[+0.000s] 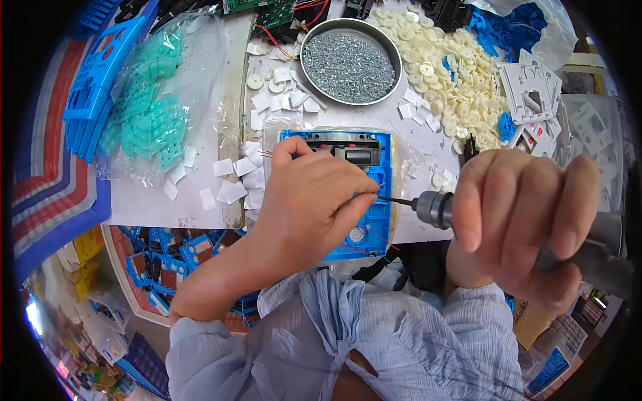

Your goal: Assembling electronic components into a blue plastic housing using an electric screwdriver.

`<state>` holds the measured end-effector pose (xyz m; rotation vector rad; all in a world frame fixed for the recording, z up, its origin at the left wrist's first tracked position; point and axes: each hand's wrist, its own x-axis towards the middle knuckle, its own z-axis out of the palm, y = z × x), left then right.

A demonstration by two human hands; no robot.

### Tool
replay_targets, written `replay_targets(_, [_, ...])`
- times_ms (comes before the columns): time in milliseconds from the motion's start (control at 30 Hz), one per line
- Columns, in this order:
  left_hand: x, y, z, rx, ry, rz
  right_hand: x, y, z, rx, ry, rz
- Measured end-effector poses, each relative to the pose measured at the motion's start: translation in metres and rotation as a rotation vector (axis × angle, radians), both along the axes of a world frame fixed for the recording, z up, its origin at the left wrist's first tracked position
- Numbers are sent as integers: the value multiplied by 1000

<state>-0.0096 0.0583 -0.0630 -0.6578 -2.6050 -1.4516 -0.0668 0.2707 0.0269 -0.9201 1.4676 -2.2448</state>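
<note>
While left fingers (358, 194) pinch a screw, right hand (518, 224) grips driver (438, 208), blue housing (378, 175).

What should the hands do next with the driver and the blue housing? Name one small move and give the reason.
Probably press the bit straight into the spot pinched by the left hand on the blue housing. The right hand has its grip on the power screwdriver, whose tip already meets those fingertips over the housing edge, so seating it seems due.

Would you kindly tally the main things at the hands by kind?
Blue plastic housing: 1
Power screwdriver: 1
Round screw tray: 1
Hands: 2, left hand, right hand
Total: 5
</note>
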Motion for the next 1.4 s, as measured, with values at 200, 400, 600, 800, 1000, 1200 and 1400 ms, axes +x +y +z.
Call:
replay_targets(200, [1,4,1,22,42,16,11,-6,-10,-32,-29,-78])
replay_targets(400, [-2,10,9,-185,194,153,3,-4,-9,47,31,-68])
replay_targets(600, [-4,-3,-18,-439,291,193,-41,-11,-50,-36,148,-63])
replay_targets(800, [-5,-2,-20,-432,309,156,-38,-19,-56,156,158,-171])
replay_targets(1000, [-6,-3,-25,-419,341,151,-37,-29,-67,318,288,-262])
replay_targets(1200, [-20,-3,-21,-345,219,125,-46,-21,-67,93,150,-102])
replay_targets(1400, [-26,-22,12,-416,161,-34,-70,16,-20,-41,264,-424])
